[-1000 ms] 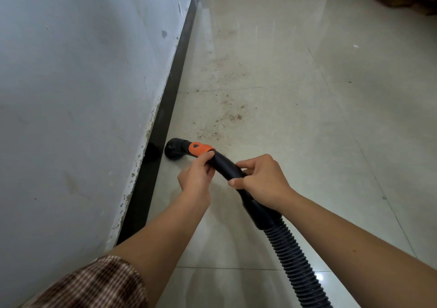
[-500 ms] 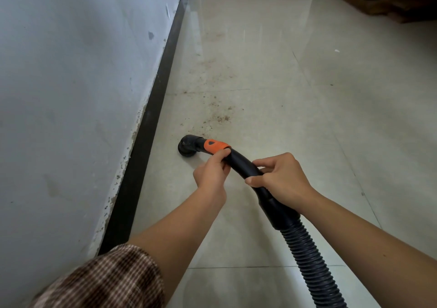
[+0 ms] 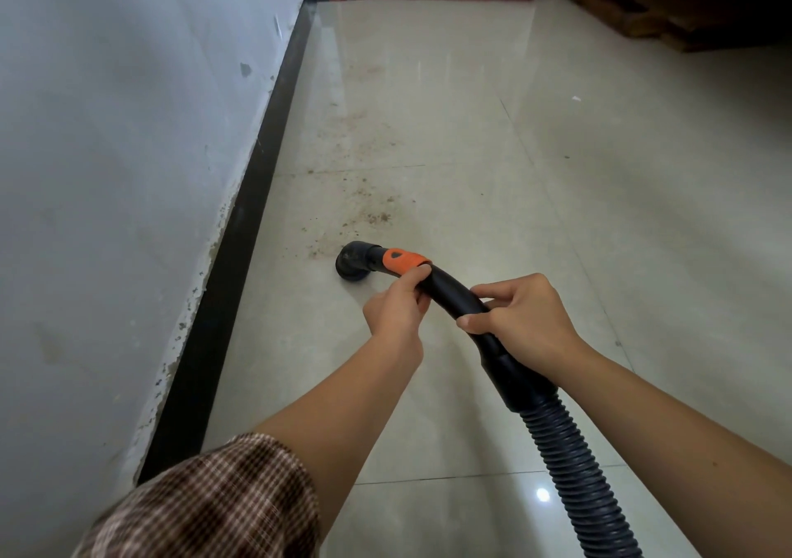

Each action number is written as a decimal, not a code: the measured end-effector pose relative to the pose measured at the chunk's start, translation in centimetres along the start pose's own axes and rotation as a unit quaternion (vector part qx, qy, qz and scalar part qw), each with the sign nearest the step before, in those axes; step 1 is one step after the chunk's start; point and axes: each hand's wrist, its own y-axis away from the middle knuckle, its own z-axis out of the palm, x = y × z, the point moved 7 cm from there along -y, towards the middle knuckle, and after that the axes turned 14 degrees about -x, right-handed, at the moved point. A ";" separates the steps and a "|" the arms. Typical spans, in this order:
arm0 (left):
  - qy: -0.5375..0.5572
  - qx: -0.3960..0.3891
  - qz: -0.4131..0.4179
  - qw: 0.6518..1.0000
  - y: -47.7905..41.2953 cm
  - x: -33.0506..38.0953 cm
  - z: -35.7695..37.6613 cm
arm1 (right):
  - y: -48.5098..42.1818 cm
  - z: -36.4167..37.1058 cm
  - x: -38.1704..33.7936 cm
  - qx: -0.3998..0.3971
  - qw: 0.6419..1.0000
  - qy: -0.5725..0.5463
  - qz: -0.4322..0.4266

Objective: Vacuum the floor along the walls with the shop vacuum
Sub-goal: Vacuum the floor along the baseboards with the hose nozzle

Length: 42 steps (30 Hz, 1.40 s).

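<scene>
**Spotter:** Where's the business end?

**Me:** The nozzle [image 3: 353, 259] is down on the tiled floor [image 3: 471, 150], a little out from the black skirting [image 3: 240, 266]. A scatter of brown grit [image 3: 368, 210] lies just ahead of it.

**Spotter:** And your hold?

**Me:** Both hands are wrapped on the curved wand [image 3: 454, 291]. My left hand [image 3: 396, 304] curls round it just behind the orange collar [image 3: 400, 260]. My right hand [image 3: 520, 321] is closed round the lower end, just above where the ribbed hose [image 3: 570, 463] joins.

**Spotter:** How will it handle?

**Me:** I'd judge the wand to be stiff, smooth plastic and light, so it should steer well from up front. The hose looks floppy and springy, and if I grabbed that the nozzle would wander. Any drag, I reckon, comes from the hose running back out of view.
</scene>
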 end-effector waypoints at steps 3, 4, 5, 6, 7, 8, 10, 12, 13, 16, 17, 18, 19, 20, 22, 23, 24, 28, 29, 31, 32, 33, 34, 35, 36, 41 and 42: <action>-0.001 -0.010 -0.007 1.000 0.1 -0.8 1.0 | 0.6 -1.0 0.3 0.010 1.000 0.000 0.006; -0.001 -0.014 -0.009 1.000 0.2 -1.0 1.3 | 0.8 -1.3 0.5 0.014 1.000 -0.001 0.007; -0.002 -0.018 -0.010 1.000 0.2 -1.2 1.6 | 1.0 -1.7 0.6 0.017 1.000 -0.002 0.009; -0.004 -0.020 -0.012 1.000 0.3 -1.4 1.9 | 1.1 -1.9 0.7 0.019 1.000 -0.004 0.010; -0.006 -0.021 -0.013 1.000 0.4 -1.6 2.1 | 1.3 -2.2 0.9 0.020 1.000 -0.005 0.012; -0.007 -0.022 -0.013 1.000 0.6 -1.7 2.2 | 1.5 -2.4 0.9 0.020 1.000 -0.004 0.013; -0.009 -0.022 -0.013 1.000 0.8 -1.9 2.2 | 1.7 -2.5 1.0 0.013 1.000 -0.002 0.016; -0.012 -0.016 -0.011 1.000 1.0 -1.9 2.0 | 1.8 -2.3 1.0 -0.001 1.000 -0.003 0.016; -0.013 -0.012 -0.009 1.000 1.1 -1.8 1.8 | 1.8 -2.2 0.9 -0.007 1.000 -0.004 0.016; -0.013 -0.004 -0.005 1.000 1.3 -1.5 1.2 | 1.8 -1.9 0.5 -0.016 1.000 -0.013 0.011; -0.014 0.000 -0.003 1.000 1.3 -1.3 1.0 | 1.7 -1.7 0.3 -0.020 1.000 -0.013 0.008; -0.013 0.005 -0.001 1.000 1.4 -1.2 0.7 | 1.7 -1.4 0.1 -0.025 1.000 -0.011 0.005; -0.011 0.012 0.000 1.000 1.5 -1.1 0.4 | 1.8 -1.1 -0.1 -0.032 0.999 -0.009 0.002; -0.008 0.019 0.002 1.000 1.6 -1.1 0.1 | 1.8 -0.9 -0.3 -0.039 0.999 -0.007 -0.001; -0.004 0.030 0.007 1.000 1.8 -1.0 -0.2 | 2.0 -0.6 -0.6 -0.048 0.999 -0.002 -0.005; -0.003 0.032 0.008 0.999 1.9 -1.1 -0.3 | 2.1 -0.6 -0.6 -0.050 0.999 0.000 -0.005; -0.003 0.032 0.009 0.999 2.0 -1.2 -0.4 | 2.2 -0.7 -0.6 -0.052 0.999 0.002 -0.003; -0.003 0.020 0.001 1.000 2.4 -2.0 0.3 | 2.9 -1.7 -0.3 -0.050 0.999 0.000 0.008; -0.003 0.014 -0.003 1.000 2.5 -2.3 0.7 | 3.0 -2.1 -0.1 -0.045 0.999 -0.002 0.012; -0.006 0.003 -0.010 1.000 2.4 -2.8 1.4 | 3.3 -2.9 0.3 -0.032 0.999 -0.009 0.017; -0.008 -0.002 -0.014 1.000 2.4 -3.0 1.7 | 3.4 -3.2 0.5 -0.025 0.999 -0.010 0.017; -0.010 -0.005 -0.018 1.000 2.3 -3.2 2.1 | 3.5 -3.6 0.7 -0.018 1.000 -0.010 0.018; -0.012 -0.008 -0.021 1.000 2.3 -3.4 2.4 | 3.5 -3.8 0.8 -0.014 1.000 -0.011 0.018; -0.013 -0.011 -0.023 1.000 2.2 -3.6 2.8 | 3.5 -4.1 1.0 -0.010 1.000 -0.014 0.018; -0.014 -0.013 -0.024 1.000 2.0 -3.7 3.2 | 3.4 -4.3 1.2 -0.006 1.000 -0.017 0.019; -0.015 -0.014 -0.018 1.000 0.8 -3.8 4.4 | 2.2 -4.7 2.2 0.012 0.999 -0.028 0.023; -0.016 -0.011 -0.016 1.000 0.6 -3.8 4.6 | 1.9 -4.7 2.3 0.013 0.999 -0.035 0.020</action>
